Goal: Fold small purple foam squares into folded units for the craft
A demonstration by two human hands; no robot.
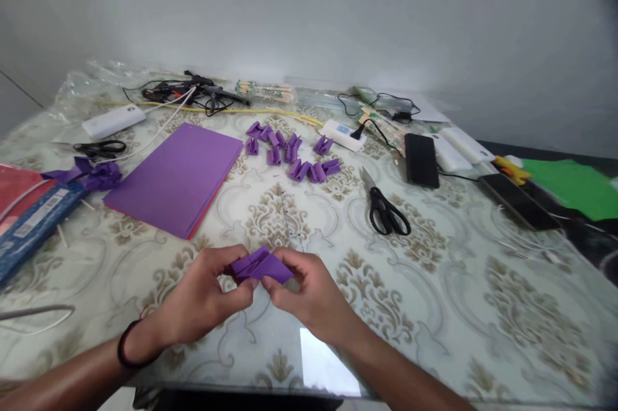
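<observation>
Between my two hands, above the front of the table, is a folded piece of purple paper (262, 265). My left hand (212, 292) pinches its left end with thumb and fingers. On the other end, my right hand (306, 288) grips it the same way, both thumbs meeting near its lower edge. Beyond them lie several small folded purple paper pieces (292, 150) in a loose cluster. A stack of purple sheets (176, 176), with red showing underneath, rests to the left of the cluster.
Black-handled scissors (386, 211) lie right of centre, and a second pair (101, 148) at left. A white power strip (344, 134), a black phone (421, 160), another phone (519, 201), green paper (572, 187) and a cable tangle (196, 92) surround the work area.
</observation>
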